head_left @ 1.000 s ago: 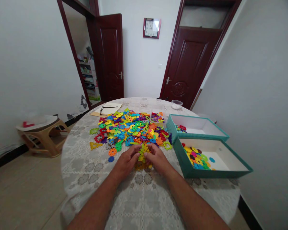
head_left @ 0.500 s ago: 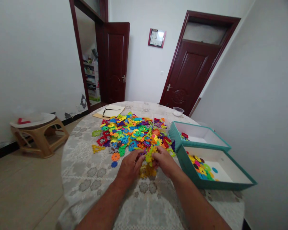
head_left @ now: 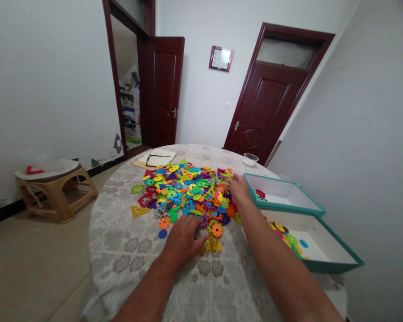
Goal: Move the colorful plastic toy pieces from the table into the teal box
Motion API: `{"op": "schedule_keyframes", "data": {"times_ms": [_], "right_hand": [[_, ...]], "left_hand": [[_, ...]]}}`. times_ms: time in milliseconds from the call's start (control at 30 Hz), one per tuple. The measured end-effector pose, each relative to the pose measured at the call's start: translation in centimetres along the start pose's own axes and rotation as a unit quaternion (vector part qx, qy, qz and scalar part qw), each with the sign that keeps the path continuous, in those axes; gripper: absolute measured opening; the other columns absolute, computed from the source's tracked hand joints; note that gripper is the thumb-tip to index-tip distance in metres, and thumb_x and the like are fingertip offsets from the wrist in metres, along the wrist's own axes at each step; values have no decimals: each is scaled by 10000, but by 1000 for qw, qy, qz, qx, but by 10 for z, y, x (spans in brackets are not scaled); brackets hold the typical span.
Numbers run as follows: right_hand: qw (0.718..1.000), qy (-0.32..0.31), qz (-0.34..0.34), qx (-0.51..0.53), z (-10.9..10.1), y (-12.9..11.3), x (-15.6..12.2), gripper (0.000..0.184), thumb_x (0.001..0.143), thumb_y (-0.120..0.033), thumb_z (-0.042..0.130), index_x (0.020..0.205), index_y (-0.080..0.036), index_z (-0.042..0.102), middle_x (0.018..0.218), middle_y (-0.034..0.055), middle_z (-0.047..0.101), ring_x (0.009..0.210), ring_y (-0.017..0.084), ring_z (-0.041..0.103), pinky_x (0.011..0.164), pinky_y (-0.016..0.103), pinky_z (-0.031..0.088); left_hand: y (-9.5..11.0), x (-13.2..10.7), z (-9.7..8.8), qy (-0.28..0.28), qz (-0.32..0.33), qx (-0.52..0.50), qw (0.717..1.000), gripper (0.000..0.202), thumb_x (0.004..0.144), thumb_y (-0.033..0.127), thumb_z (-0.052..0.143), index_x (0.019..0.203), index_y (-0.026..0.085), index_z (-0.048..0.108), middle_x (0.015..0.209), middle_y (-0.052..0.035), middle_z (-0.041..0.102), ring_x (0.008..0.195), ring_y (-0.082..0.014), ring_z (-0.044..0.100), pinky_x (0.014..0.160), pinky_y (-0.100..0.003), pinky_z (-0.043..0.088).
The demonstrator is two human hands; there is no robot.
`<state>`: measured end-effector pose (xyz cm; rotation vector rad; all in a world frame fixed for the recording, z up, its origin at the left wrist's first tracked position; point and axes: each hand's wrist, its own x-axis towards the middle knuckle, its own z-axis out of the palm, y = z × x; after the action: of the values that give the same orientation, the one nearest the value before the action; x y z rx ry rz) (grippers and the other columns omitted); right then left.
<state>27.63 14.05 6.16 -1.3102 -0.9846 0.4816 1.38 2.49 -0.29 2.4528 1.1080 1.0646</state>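
Observation:
A large heap of colourful plastic gear-shaped and snowflake pieces [head_left: 183, 188] covers the middle of the round table. My left hand [head_left: 183, 239] rests at the heap's near edge, thumb apart from the curved fingers, with no piece visible in its grip. Just beyond its thumb lie yellow pieces [head_left: 212, 246] and an orange disc [head_left: 216, 230]. My right hand [head_left: 239, 190] reaches over the heap's right side with fingers stretched out. It is at a clear container [head_left: 217, 174] holding purple, red and yellow-green pieces, partly hidden behind the fingers.
Two teal-edged boxes with white insides stand at the right: the far box [head_left: 289, 197] and the near box [head_left: 322, 241], both with some pieces. Black-framed glasses [head_left: 157, 157] lie on a paper pad at the back left. A small clear bowl [head_left: 250, 158] sits at the far edge.
My hands have come apart. The right one has moved away and to the right, from the yellow-green pieces both held to the clear container. My left hand has loosened near the same spot.

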Motion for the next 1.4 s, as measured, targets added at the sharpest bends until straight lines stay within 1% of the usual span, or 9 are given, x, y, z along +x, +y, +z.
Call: {"op": "schedule_keyframes", "data": {"times_ms": [133, 267, 367, 533, 700, 833, 1067, 1200, 1400], "right_hand": [[999, -10, 35, 16, -12, 7, -44, 369, 727, -305, 634, 1074, -189, 683, 1103, 102, 748, 979, 230, 744, 787, 333, 620], [992, -114, 50, -34, -36, 1, -95, 290, 817, -326, 585, 1040, -188, 709, 987, 84, 756, 896, 230, 746, 726, 342, 617], [970, -186, 6, -159, -57, -3, -124, 282, 876, -330, 555, 1064, -204, 723, 929, 62, 752, 848, 231, 723, 717, 347, 589], [931, -220, -90, -277, -71, 7, -152, 236, 897, -249, 549, 1049, -199, 724, 1007, 71, 737, 891, 220, 682, 854, 364, 542], [901, -245, -188, -305, -65, 23, -167, 337, 882, -236, 644, 1215, -193, 674, 1170, 114, 663, 1135, 255, 615, 1019, 396, 492], [886, -279, -185, -321, -65, 21, -171, 414, 879, -263, 694, 1288, -221, 639, 1228, 104, 606, 1136, 241, 598, 987, 360, 495], [895, -263, -188, -309, -66, 15, -170, 88, 934, -210, 595, 958, -206, 680, 962, 56, 632, 956, 203, 594, 857, 301, 457], [900, -253, -163, -315, -66, 17, -167, 172, 951, -218, 553, 801, -207, 638, 839, 33, 621, 839, 186, 588, 771, 288, 432], [915, -163, -185, -320, -69, 13, -165, 216, 951, -250, 574, 1131, -185, 675, 1099, 120, 669, 1053, 255, 619, 927, 360, 478]], "left_hand": [[9, -3, -7, -92, 18, 27, 995, 502, 721, 381, 869, 1174, 258, 688, 1169, -79, 686, 1129, -315, 592, 973, -460, 476], [12, -3, -9, -134, 33, 59, 989, 567, 701, 395, 872, 1217, 259, 680, 1193, -94, 661, 1141, -322, 564, 960, -456, 464], [12, -2, -9, -138, 45, 66, 987, 504, 766, 366, 821, 1232, 245, 671, 1193, -99, 657, 1146, -313, 555, 976, -450, 459], [12, 1, -6, -123, 56, 69, 988, 344, 840, 240, 707, 1182, 212, 674, 1142, -102, 658, 1122, -293, 560, 989, -438, 472], [9, 0, -3, -91, 58, 35, 994, 378, 836, 150, 644, 1212, 187, 654, 1171, -107, 658, 1154, -277, 564, 1042, -430, 472], [5, 2, 0, -52, 39, 19, 998, 262, 917, 153, 557, 1156, 185, 661, 1136, -107, 666, 1114, -256, 591, 1025, -423, 481], [-5, 8, 3, -9, 18, 24, 1000, 249, 1060, 303, 433, 1049, 196, 658, 1023, -85, 680, 1009, -234, 596, 1010, -427, 463], [-10, 9, 5, -15, 13, 39, 999, 313, 1082, 334, 384, 1012, 190, 653, 984, -86, 680, 966, -232, 587, 965, -401, 464], [-11, 8, 7, -14, -20, 22, 999, 355, 1087, 383, 365, 1015, 193, 656, 974, -78, 685, 947, -231, 593, 929, -381, 469]]}}
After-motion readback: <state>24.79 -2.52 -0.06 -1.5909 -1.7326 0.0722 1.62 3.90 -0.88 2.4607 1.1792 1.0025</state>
